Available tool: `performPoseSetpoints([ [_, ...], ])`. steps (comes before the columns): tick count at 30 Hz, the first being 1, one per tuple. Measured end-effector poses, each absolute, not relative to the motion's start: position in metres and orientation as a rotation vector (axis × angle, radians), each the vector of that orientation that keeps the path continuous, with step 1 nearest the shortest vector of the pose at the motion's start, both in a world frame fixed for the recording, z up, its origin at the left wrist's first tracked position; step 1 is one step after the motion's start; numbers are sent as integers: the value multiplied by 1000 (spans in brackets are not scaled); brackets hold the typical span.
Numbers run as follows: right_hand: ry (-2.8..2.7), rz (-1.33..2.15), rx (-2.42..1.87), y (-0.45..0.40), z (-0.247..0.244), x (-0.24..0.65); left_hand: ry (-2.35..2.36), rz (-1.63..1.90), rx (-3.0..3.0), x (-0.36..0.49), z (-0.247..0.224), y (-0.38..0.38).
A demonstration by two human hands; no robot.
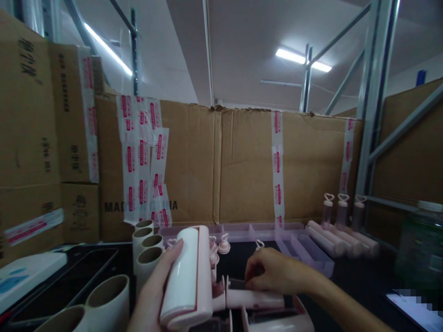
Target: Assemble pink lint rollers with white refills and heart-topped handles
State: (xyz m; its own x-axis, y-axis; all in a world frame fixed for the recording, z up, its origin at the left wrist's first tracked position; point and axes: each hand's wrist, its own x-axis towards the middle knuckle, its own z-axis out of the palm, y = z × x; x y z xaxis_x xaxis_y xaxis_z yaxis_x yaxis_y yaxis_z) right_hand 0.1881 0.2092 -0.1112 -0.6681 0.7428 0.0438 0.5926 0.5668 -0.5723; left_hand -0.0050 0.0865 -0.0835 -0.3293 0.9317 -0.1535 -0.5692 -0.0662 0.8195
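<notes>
Beyond the fingers, spotted a divided purple tray (325,268). Gripped a white-and-pink roller (185,276) in left hand (150,297); curled right hand (273,272) narrowly by a pink handle (256,299) — couldn't tell if holding.

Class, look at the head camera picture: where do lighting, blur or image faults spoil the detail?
Head view: both ceiling lights burn out to white; head view: the greenish bottle at the right looks dim and soft; head view: the bright flat object, lower right, breaks into square blocks.
</notes>
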Motion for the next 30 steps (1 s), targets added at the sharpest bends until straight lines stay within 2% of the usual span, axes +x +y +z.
performPoseSetpoints([
  [17, -2115, 641, -1107, 217, -127, 198, 1144, 1556, 547, 0, -84, 89],
  [30, -2327, 621, -1048, 215, -136, 202, 1143, 1532, 568, 0, -88, 84],
])
